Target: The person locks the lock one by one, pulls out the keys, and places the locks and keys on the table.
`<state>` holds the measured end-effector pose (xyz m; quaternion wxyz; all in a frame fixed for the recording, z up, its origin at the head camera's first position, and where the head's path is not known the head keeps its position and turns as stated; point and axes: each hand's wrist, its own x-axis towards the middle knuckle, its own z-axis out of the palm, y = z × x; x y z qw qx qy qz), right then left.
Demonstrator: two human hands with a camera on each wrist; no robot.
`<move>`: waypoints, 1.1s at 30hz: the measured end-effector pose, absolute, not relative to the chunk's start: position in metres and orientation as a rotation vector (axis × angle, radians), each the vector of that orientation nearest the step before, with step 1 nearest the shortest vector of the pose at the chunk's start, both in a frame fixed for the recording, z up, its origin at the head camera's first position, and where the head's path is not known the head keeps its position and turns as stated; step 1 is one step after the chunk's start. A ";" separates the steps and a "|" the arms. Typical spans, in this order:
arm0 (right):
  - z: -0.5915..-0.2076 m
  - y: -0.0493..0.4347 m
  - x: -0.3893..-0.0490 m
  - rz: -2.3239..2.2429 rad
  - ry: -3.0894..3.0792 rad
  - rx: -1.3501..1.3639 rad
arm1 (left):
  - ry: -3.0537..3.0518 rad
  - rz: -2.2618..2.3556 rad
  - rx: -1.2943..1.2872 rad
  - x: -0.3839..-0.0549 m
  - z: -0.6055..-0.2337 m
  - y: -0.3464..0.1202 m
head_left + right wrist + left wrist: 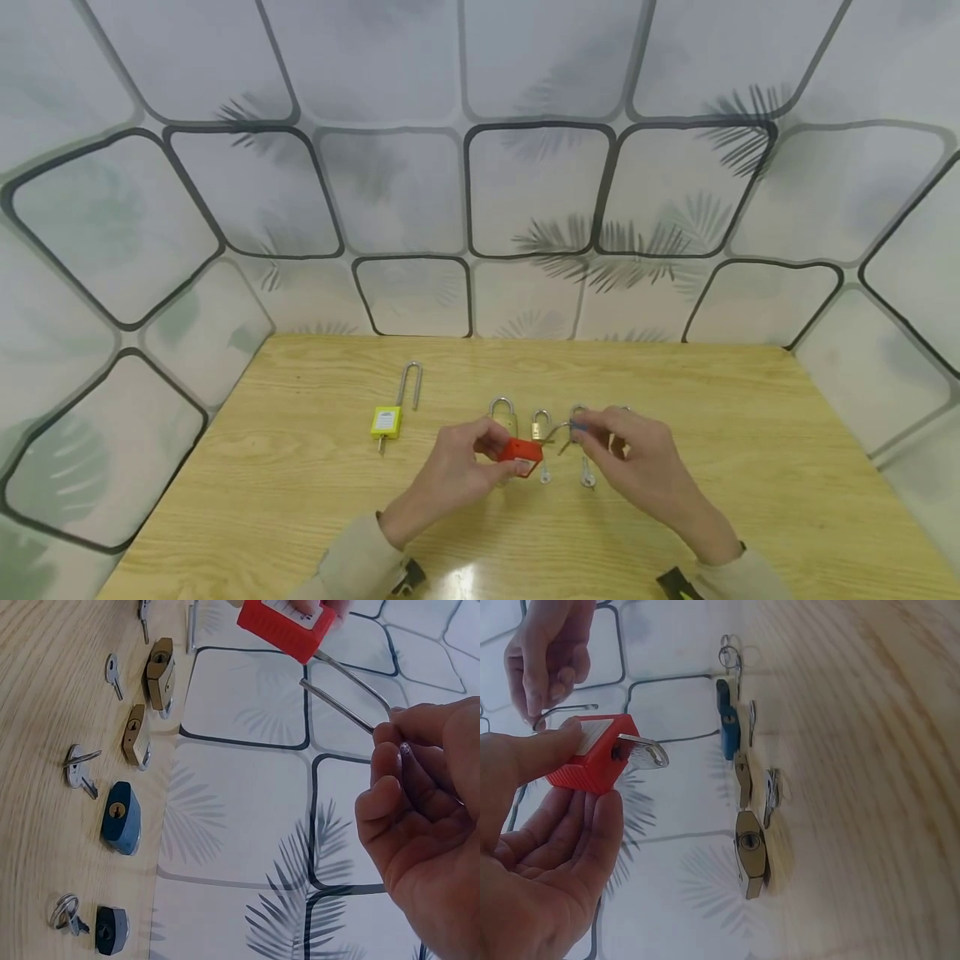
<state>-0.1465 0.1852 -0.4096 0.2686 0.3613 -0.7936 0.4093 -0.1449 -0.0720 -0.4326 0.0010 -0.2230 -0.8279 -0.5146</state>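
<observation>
- The left hand (453,468) grips the red padlock (517,450) between thumb and fingers, holding it up above the wooden table (285,467).
- The right hand (651,467), just to the right of the red padlock, pinches its metal shackle (334,705) near the bend.
- That shackle reaches out of the red padlock by one leg; the other leg ends free (the right wrist view shows the gap plainly).
- A flat key (641,752) sits in the red padlock's keyhole, its head sticking out.
- Well to the left of the red padlock lies a yellow padlock (386,421) with a long shackle.
- Just beyond the red padlock are a larger brass padlock (160,671) and a smaller brass padlock (135,735).
- Beyond the red padlock and to its right come a blue padlock (122,817) and, farther right, a black padlock (112,930).
- Right of the red padlock lie a single key (113,673), a ringed key (75,776) and, farthest off, a ringed bunch (71,919).
- A patterned wall (540,192) stands beyond the red padlock.
</observation>
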 end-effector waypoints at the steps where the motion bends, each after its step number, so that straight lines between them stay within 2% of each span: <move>1: -0.409 0.185 -0.146 1.102 -2.139 0.975 | -2.596 -1.615 -0.705 -0.144 -0.432 -0.071; 33: -0.401 0.176 -0.147 1.061 -2.196 0.818 | -2.594 -1.693 -0.704 -0.143 -0.433 -0.054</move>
